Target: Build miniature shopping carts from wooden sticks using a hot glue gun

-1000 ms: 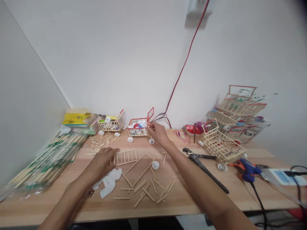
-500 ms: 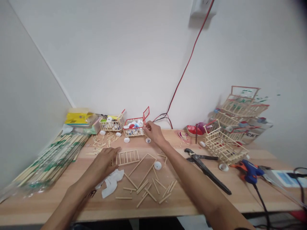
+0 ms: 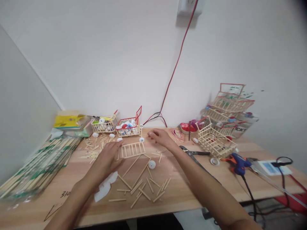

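Ladder-like frame (image 3: 132,150) is pinched at its left end by the left hand (image 3: 110,156), whose fingers hide that end. Right of it, the right hand (image 3: 161,138) curls, apart from the red-rimmed cart (image 3: 128,129) behind the frame; whether its fingertips meet is unclear. Loose sticks (image 3: 145,194) lie before the frame on the wooden table (image 3: 179,195), pale wall (image 3: 107,57) beyond.

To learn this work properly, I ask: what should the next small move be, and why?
Perhaps bring the right hand to the slatted frame to steady its free right end; the left hand is at the other end, and the right looks empty.
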Available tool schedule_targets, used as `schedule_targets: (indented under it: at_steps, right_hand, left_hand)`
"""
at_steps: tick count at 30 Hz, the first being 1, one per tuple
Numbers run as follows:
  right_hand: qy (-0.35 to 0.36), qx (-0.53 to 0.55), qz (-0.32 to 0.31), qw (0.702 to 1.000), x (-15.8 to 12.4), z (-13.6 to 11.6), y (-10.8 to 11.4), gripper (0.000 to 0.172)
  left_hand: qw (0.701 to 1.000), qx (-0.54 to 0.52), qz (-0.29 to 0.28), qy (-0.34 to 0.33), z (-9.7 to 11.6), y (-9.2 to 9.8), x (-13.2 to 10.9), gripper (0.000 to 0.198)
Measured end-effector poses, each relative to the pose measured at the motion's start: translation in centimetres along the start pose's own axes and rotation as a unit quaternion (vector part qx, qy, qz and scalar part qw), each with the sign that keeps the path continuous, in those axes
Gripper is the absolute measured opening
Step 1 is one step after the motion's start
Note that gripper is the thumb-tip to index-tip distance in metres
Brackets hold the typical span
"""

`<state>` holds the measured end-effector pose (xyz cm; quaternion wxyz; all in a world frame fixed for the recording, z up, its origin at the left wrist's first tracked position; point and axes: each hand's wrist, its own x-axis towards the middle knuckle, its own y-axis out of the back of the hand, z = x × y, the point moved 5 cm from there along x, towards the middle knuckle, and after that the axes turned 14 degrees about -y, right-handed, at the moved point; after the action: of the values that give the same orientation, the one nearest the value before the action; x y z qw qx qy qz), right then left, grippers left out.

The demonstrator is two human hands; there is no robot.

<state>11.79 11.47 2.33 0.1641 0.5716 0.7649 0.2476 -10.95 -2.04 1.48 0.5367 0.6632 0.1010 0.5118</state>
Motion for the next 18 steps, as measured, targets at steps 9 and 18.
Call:
schedule_targets:
  at_steps: [9, 18]
  right_hand:
    - [-0.110, 0.156, -0.189, 0.963, -2.4, 4.1, -0.6, 0.024]
    - [-0.160, 0.192, -0.116, 0.961, 0.3, 6.5, 4.6, 0.020]
  left_hand:
    - [0.999, -0.024, -0.033, -0.035, 3.0, -3.5, 5.1, 0.061]
    - [0.998, -0.039, 0.045, -0.016, 3.2, -2.9, 6.7, 0.042]
